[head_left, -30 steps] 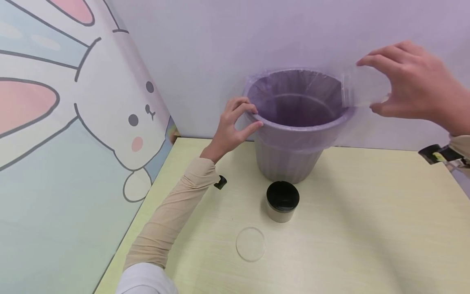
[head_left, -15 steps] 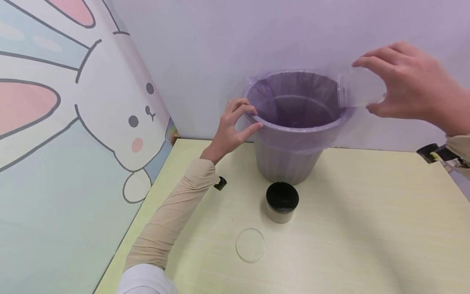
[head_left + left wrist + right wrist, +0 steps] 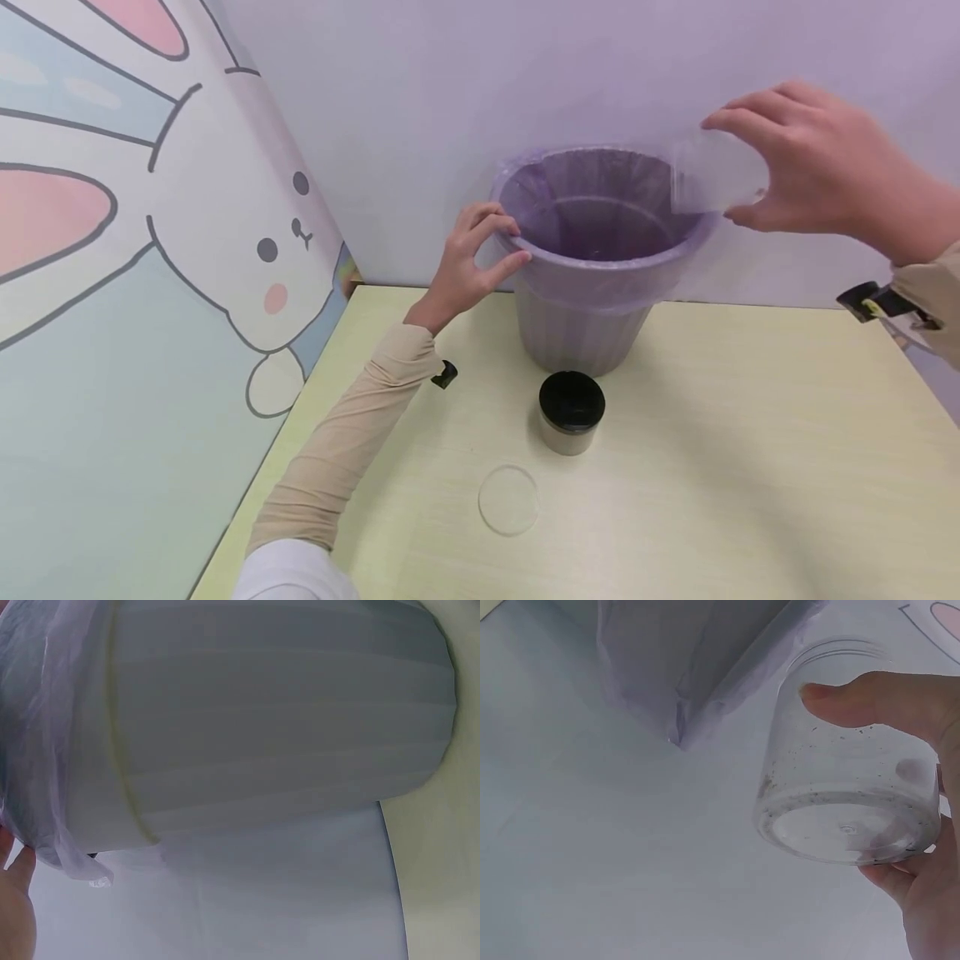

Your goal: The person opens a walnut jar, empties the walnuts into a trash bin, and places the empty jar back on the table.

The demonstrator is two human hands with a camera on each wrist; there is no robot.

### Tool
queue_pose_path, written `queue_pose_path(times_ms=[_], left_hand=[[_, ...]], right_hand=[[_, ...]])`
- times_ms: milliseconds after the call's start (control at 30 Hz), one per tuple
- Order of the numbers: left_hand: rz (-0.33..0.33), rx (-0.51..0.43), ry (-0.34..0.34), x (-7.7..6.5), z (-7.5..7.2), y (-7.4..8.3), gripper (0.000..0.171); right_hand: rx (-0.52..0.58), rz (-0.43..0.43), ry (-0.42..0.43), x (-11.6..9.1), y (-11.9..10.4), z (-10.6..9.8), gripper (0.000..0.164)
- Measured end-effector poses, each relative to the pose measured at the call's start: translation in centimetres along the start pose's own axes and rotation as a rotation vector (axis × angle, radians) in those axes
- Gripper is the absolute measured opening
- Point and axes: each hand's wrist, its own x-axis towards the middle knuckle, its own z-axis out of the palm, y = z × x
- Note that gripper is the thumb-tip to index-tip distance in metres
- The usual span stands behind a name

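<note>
"Left hand (image 3: pixel 468 267), right hand (image 3: pixel 817 171): both clamped?"

"Yes. Beyond the disc (image 3: pixel 509 500) and tub (image 3: pixel 572 412) on the counter (image 3: pixel 750 442), left grips the bin (image 3: pixel 581 329) by its left rim, right the tipped jar (image 3: pixel 723 171) at its right."

"Step?"

"Emptying, I'd judge; specks (image 3: pixel 817 799) inside suggest a steeper tilt next."

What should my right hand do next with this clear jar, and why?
Probably tip the jar mouth-down over the bin: your right hand holds it sideways, its mouth toward the bin, and dark specks show near its base.
</note>
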Motion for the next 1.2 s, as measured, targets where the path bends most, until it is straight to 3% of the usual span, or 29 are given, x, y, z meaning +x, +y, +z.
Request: queue_pose_path(times_ms=[267, 433, 567, 733, 967, 1200], left_hand=[[-0.006, -0.002, 0.003, 0.0, 0.0, -0.2, 0.022], [-0.01, 0.005, 0.0, 0.1, 0.1, -0.1, 0.022], [-0.01, 0.007, 0.003, 0.0, 0.3, 0.0, 0.022], [0.0, 0.002, 0.01, 0.1, 0.4, 0.1, 0.022], [0.006, -0.006, 0.017, 0.2, 0.5, 0.1, 0.023], [-0.004, -0.005, 0.016, 0.2, 0.4, 0.2, 0.022]], right_hand=[[-0.089, -0.203, -0.047, 2.1, -0.8, 0.8, 0.078], [-0.141, -0.262, -0.108, 2.3, -1.3, 1.2, 0.078], [-0.115, -0.25, -0.099, 2.0, -1.1, 1.3, 0.079], [-0.042, -0.17, -0.057, 1.4, -0.3, 1.1, 0.085], [-0.055, -0.105, -0.052, 0.8, 0.4, 0.8, 0.085], [-0.147, -0.214, -0.055, 1.4, 0.0, 1.1, 0.084]])
